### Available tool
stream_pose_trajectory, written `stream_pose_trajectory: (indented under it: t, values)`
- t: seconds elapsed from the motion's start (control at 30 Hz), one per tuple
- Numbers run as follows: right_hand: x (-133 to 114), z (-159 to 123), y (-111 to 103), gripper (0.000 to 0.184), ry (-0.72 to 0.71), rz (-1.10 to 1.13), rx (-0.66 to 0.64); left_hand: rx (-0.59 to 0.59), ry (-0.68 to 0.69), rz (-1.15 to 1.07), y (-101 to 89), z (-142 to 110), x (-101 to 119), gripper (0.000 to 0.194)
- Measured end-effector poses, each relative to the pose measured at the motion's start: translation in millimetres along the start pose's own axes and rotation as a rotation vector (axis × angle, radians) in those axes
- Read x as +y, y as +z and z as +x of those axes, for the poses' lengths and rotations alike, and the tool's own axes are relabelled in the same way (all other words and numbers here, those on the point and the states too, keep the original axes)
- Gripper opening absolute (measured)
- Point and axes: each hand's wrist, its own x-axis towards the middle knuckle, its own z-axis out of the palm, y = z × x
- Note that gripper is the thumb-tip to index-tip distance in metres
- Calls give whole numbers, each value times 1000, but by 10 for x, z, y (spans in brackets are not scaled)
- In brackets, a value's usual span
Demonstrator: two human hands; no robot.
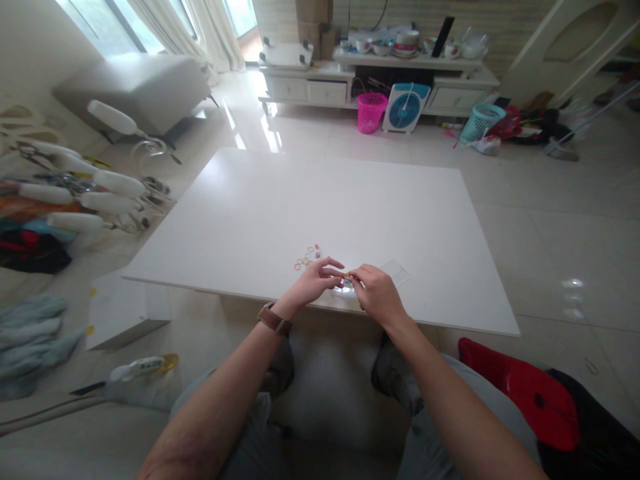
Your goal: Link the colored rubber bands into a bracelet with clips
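Observation:
My left hand is over the near edge of the white table, its fingers stretched out and apart, with a brown watch strap on the wrist. Against its fingertips, my right hand pinches a small yellow thing, perhaps a ring; its exact kind is too small to tell. Below the fingers sits a clear shallow container with colourful bits in it, partly covered by the hands. Several thin coloured rings and a purplish piece lie left of it. A clear flat lid-like piece rests beyond my right hand.
A low white box stands on the floor by the table's left side. White-handled objects crowd the far left. Red cloth or plastic is at my right. A pink basket and blue fan stand by the far cabinet.

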Motion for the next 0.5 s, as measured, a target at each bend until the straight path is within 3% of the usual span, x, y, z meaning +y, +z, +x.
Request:
stream_pose_trajectory:
  t: [0.27, 0.5]
  values:
    - [0, 14, -58, 17, 19, 36, -2, 49, -45, 85, -16, 33, 10, 26]
    - [121, 78, 92, 15, 135, -12, -85, 330, 20, 193, -157, 102, -23, 15]
